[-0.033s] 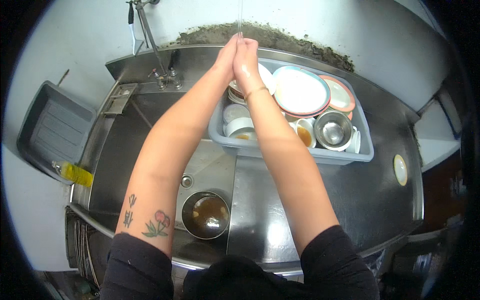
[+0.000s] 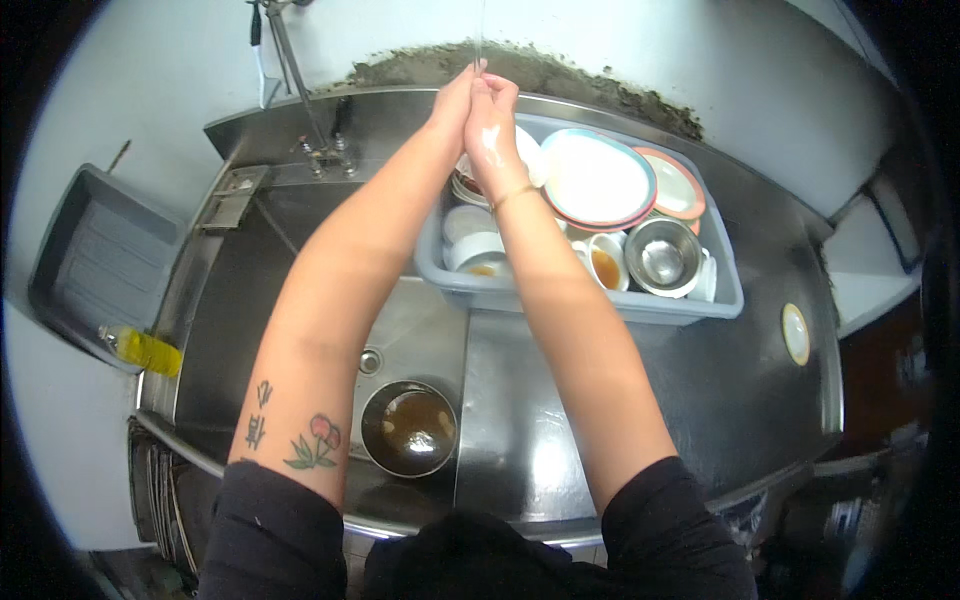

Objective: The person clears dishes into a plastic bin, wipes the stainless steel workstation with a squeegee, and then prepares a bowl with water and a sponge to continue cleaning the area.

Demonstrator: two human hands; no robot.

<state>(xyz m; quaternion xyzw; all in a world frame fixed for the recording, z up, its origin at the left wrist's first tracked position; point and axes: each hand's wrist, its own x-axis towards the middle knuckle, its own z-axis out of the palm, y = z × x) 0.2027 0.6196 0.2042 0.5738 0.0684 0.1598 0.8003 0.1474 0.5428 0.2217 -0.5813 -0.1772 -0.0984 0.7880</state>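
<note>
Both arms reach up over the grey tub (image 2: 440, 260) of dishes. My left hand (image 2: 452, 108) is pressed against my right hand (image 2: 492, 125), fingers closed, under a thin stream of water (image 2: 478, 35); whether anything is between them is hidden. Wet white streaks show on the right one, above a thin wrist band (image 2: 512, 195). The tub holds stacked oval plates (image 2: 600, 170), smaller pink-rimmed plates (image 2: 670, 175), a steel bowl (image 2: 662, 255) and a cup with brown residue (image 2: 607, 262).
A pot of brown liquid (image 2: 410, 430) sits in the sink near a drain (image 2: 369, 362). Taps (image 2: 330, 155) and a hanging scraper (image 2: 268, 80) are at the back. An empty grey bin (image 2: 110, 240) and yellow bottle (image 2: 150, 350) stand left; a small plate (image 2: 795, 333) lies right.
My joined hands sit very slightly higher in the picture, and the whole view has shifted a little. The dishes show no visible movement of their own.
</note>
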